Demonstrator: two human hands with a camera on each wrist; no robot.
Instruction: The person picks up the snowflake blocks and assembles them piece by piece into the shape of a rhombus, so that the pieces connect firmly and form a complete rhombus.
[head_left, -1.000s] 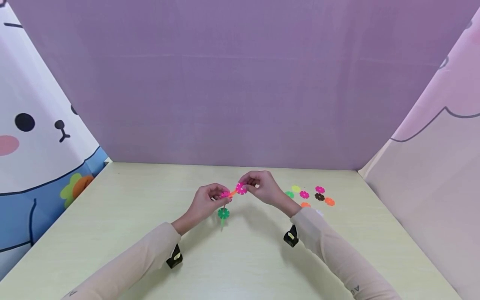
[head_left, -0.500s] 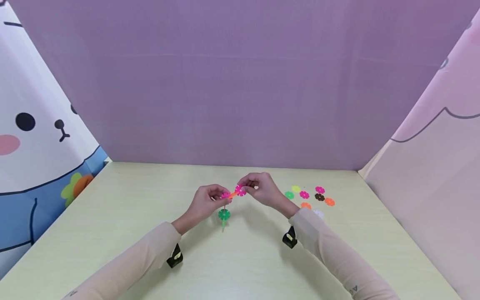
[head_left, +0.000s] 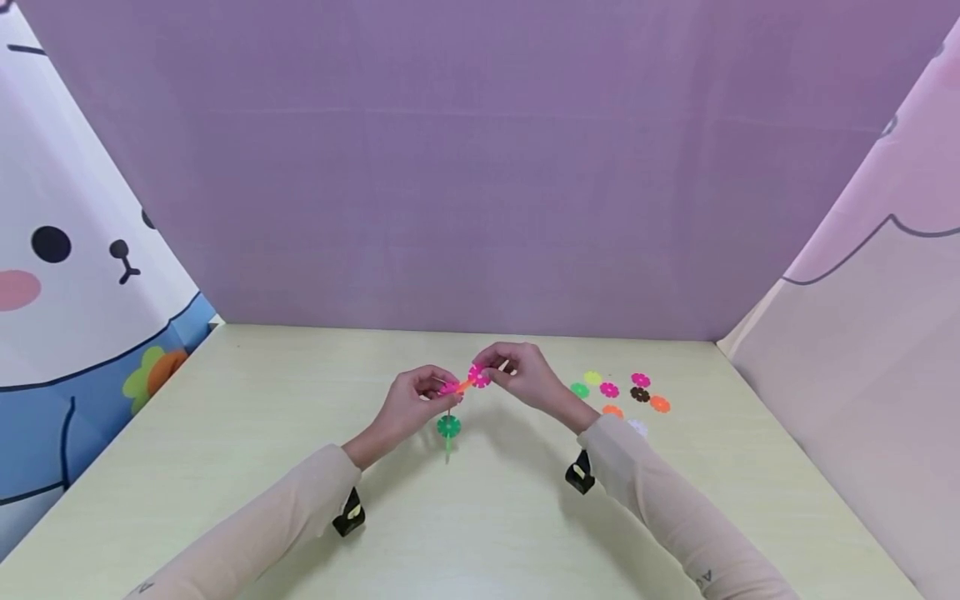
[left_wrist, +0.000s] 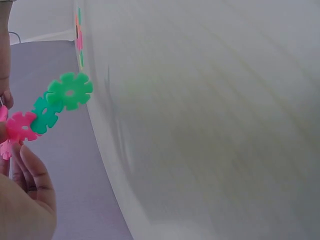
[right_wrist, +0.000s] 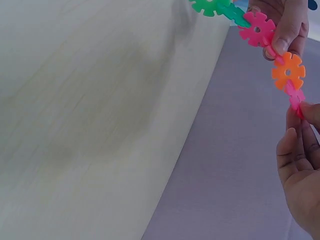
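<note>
Evidently, the joining of notched flower discs into a chain (left_wrist: 46, 114) is the step in hand, and the chain is held aloft between both hands above the pale table (head_left: 472, 533). By the left hand (head_left: 405, 408), the inner pink portion (right_wrist: 257, 29) is pinched between thumb and fingers, with the teal disc (head_left: 448, 427) and the light green disc (left_wrist: 70, 92) hanging beneath. At the other end, the end pink disc (right_wrist: 295, 94) is gripped by the right hand (head_left: 525, 377), thumb and fingertips brought close together on its rim. Between the two grips the orange disc (right_wrist: 288, 72) is seen, its edge met by the end pink disc; whether their slots are fully seated cannot be told. For the next move, a firm push along the slots seems called for, with the orange disc steadied through the left hand's hold. If the joint proves secure, the right hand could be freed for another piece. Loose discs are laid out on the table at the right, among them a yellow disc (head_left: 592, 377), a dark brown disc (head_left: 640, 394) and a white disc (head_left: 637, 427) near the right sleeve (head_left: 652, 479).
</note>
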